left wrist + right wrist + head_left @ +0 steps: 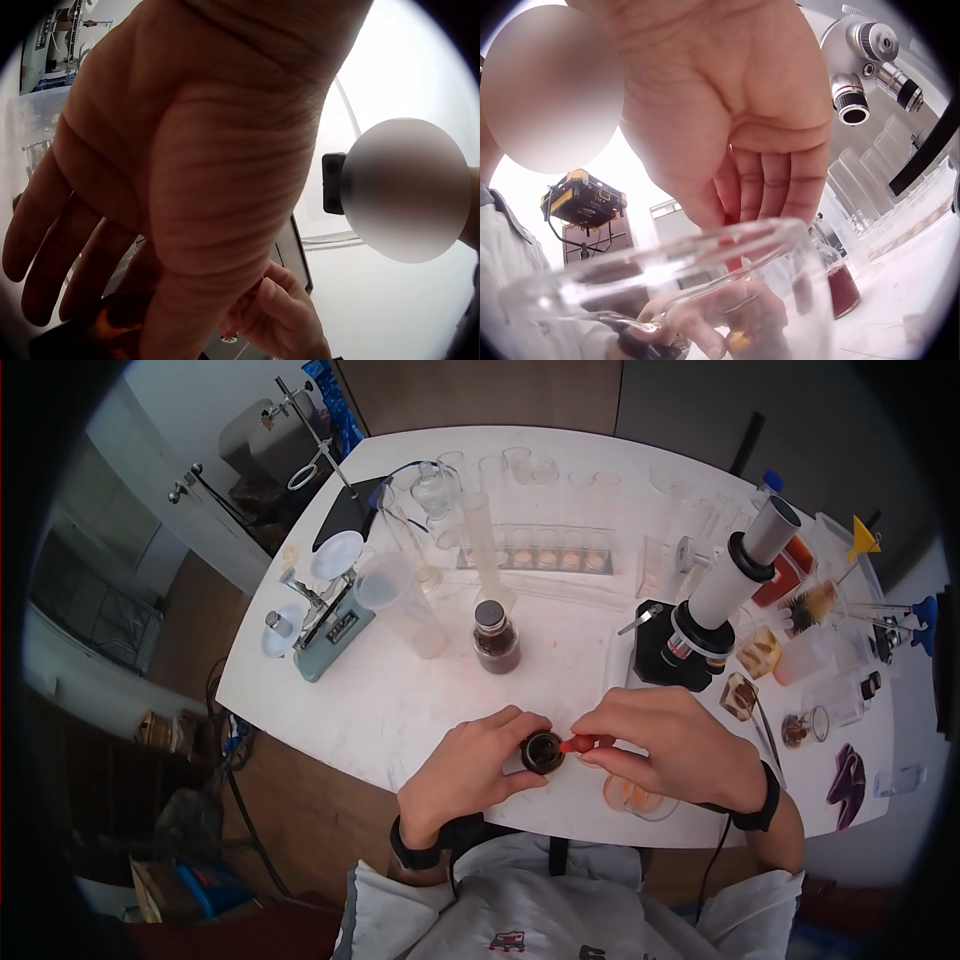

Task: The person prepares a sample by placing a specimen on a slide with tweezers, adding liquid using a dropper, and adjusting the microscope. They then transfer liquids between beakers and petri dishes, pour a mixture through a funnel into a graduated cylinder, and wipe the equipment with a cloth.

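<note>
My left hand point(480, 765) grips a small dark amber bottle point(541, 753) between thumb and fingers, its round mouth uncapped and facing up. Amber glass of this bottle point(118, 330) shows past the thumb in the left wrist view. With thumb and fingertips, my right hand point(670, 740) pinches a red dropper point(580, 744) at the bottle's rim; the fingers partly hide it. Under the right hand is a clear glass dish point(655, 807) with something orange in it. A clear glass rim point(667, 262) fills the foreground of the right wrist view.
A capped jar of dark red liquid point(497, 650) stands ahead of the hands. The microscope point(720, 590) is at right, a balance scale point(335, 625) at left. A clear rack point(540, 550), tall cylinder point(480, 545) and plastic beaker point(400, 600) stand farther back.
</note>
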Tool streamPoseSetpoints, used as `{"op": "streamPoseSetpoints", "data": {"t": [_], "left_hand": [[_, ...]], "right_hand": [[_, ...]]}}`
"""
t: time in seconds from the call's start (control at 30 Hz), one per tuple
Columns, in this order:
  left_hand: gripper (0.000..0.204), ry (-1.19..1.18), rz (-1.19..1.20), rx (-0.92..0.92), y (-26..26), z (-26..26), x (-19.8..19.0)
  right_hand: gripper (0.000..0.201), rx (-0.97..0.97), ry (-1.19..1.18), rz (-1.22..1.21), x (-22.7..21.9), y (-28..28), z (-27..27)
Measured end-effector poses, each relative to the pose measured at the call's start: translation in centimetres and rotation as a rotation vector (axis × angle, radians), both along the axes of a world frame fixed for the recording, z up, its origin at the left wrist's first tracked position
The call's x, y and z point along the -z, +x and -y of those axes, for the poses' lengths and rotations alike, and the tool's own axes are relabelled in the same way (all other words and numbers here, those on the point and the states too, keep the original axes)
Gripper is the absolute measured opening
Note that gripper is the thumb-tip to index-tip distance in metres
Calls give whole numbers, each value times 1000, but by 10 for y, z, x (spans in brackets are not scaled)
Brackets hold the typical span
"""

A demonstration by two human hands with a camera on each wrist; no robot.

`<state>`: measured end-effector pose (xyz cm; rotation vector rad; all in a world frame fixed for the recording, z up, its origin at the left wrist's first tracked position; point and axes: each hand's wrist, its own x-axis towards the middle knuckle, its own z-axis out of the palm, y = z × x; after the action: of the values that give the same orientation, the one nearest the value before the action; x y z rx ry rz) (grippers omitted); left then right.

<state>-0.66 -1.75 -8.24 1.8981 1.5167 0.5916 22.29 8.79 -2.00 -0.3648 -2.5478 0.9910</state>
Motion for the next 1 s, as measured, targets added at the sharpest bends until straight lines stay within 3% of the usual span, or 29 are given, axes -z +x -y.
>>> {"op": "streamPoseSetpoints", "data": {"t": [0.47,1.0], "left_hand": [[51,0,6,-3,-1,1,-1],[51,-6,-8,-2,0,0,-3]], "right_hand": [[10,-104,153,76,10,-15,0],[12,-82,61,116,5,-15,0]]}}
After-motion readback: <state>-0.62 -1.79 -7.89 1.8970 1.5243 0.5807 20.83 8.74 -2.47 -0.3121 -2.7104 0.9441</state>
